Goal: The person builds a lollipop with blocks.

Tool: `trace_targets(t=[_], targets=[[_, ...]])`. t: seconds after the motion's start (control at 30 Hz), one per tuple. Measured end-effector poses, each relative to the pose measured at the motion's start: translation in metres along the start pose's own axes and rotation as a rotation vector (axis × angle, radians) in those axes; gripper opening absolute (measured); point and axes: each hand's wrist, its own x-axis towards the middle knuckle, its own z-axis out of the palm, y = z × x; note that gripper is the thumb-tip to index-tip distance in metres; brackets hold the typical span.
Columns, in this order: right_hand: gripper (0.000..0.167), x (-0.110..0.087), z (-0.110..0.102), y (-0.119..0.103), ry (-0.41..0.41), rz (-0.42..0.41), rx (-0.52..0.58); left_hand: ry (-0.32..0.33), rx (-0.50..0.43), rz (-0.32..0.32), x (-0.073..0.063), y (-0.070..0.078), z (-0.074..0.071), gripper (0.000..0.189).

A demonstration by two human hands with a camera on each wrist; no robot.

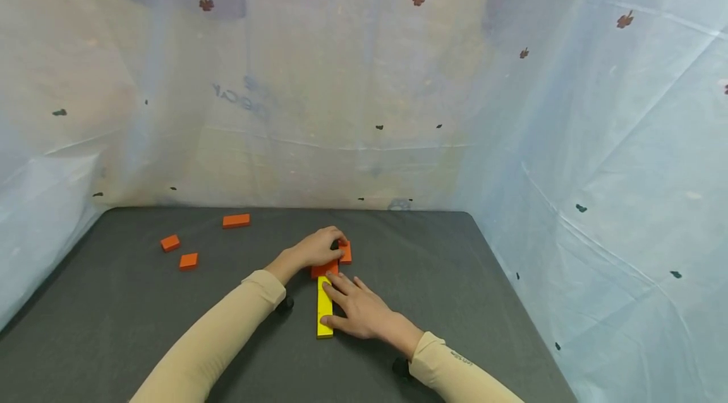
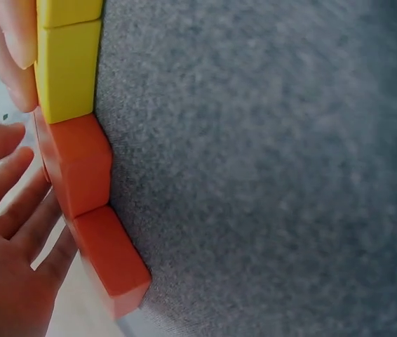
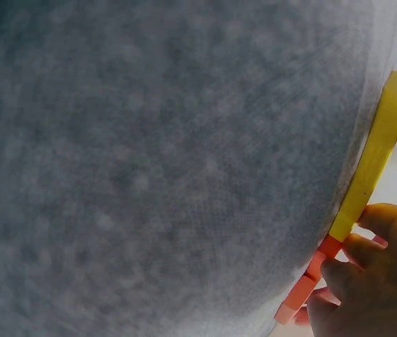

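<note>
In the head view a row of yellow blocks (image 1: 325, 308) lies on the dark table, with orange blocks (image 1: 324, 271) against its far end. My left hand (image 1: 320, 248) arches over them, its thumb and fingertips around a small orange block (image 1: 346, 252) at the right. The left wrist view shows two orange blocks (image 2: 114, 260) meeting at an angle beside those fingers. My right hand (image 1: 364, 311) lies spread along the yellow row, thumb at its near part and fingers towards the orange join. In the right wrist view its fingers touch the yellow row's side (image 3: 372, 165).
Several loose orange pieces lie to the left: a longer block (image 1: 236, 220) near the back edge and two small blocks (image 1: 170, 242), one closer to me. Pale translucent sheeting (image 1: 341, 106) hangs behind the table and along its sides.
</note>
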Motion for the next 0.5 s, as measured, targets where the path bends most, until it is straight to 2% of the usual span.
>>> trace_targets(t=[0.23,0.5], targets=[[0.073,-0.0009,-0.0017,-0.0018,-0.007,0.004,-0.006,-0.005,0.014,-0.009,0.0034,-0.0013,0.0000,0.034],[0.073,-0.0012,-0.0018,-0.0011,-0.007,0.008,-0.010,-0.021,-0.023,-0.034,0.0027,-0.0022,-0.0004,0.034]])
